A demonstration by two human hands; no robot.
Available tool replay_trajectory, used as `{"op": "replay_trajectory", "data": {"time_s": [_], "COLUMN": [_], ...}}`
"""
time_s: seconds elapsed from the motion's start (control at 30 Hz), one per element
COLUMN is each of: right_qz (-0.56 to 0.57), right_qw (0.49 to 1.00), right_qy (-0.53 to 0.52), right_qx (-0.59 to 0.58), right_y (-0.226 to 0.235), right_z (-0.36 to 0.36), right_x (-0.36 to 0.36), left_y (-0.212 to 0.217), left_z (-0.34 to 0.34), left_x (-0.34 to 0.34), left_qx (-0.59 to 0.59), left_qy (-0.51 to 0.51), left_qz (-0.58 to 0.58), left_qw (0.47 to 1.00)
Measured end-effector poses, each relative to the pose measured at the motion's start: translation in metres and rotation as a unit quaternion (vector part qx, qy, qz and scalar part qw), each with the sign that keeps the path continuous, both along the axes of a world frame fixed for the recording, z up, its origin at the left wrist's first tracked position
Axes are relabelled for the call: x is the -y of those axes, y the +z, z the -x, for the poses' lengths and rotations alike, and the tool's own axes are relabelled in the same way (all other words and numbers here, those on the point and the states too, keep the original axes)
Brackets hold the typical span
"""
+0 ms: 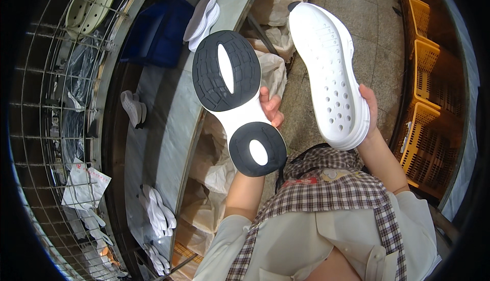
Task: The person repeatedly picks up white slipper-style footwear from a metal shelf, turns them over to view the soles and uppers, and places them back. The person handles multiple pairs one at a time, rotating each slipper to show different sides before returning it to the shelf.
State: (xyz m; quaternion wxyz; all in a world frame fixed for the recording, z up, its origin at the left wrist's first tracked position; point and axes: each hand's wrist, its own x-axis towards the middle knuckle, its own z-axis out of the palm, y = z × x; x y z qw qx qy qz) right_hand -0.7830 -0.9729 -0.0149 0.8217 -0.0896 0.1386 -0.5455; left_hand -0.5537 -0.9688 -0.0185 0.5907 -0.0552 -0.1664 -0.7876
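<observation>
At the far left stood a wire rack (46, 107), and beside it the long grey counter (168, 127) carried small white sole pieces (133, 108). My left hand (270, 108) had its grip clamped on the waist of a black-and-white outsole (236, 99), tread facing me, its long axis tilted, broad forefoot pointing up and to the left, heel down near my chest. My right hand (368, 108) had its grip closed on the heel end of a white perforated midsole (329, 71), toe pointing up and slightly left. Yellow crates (426, 112) stood at the right.
</observation>
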Motion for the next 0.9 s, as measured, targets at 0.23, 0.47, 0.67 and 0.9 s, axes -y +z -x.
{"op": "replay_trajectory", "data": {"time_s": [0.23, 0.47, 0.67, 0.9], "right_qz": [0.208, 0.417, 0.305, 0.215], "right_qw": [0.94, 0.837, 0.889, 0.908], "right_qy": [0.008, 0.057, 0.105, 0.168], "right_qx": [-0.271, -0.351, -0.325, -0.318], "right_y": [0.02, 0.023, 0.018, -0.006], "right_z": [-0.021, -0.046, -0.062, -0.095], "right_x": [-0.013, -0.006, 0.001, 0.007], "left_y": [-0.002, 0.021, 0.037, 0.018], "left_z": [0.015, 0.006, -0.021, -0.081], "left_x": [0.015, -0.016, -0.03, -0.042], "left_qx": [0.201, 0.031, -0.086, -0.07], "left_qy": [0.056, 0.037, -0.003, 0.03], "left_qz": [-0.148, -0.138, -0.08, -0.068], "left_qw": [0.967, 0.989, 0.993, 0.995]}}
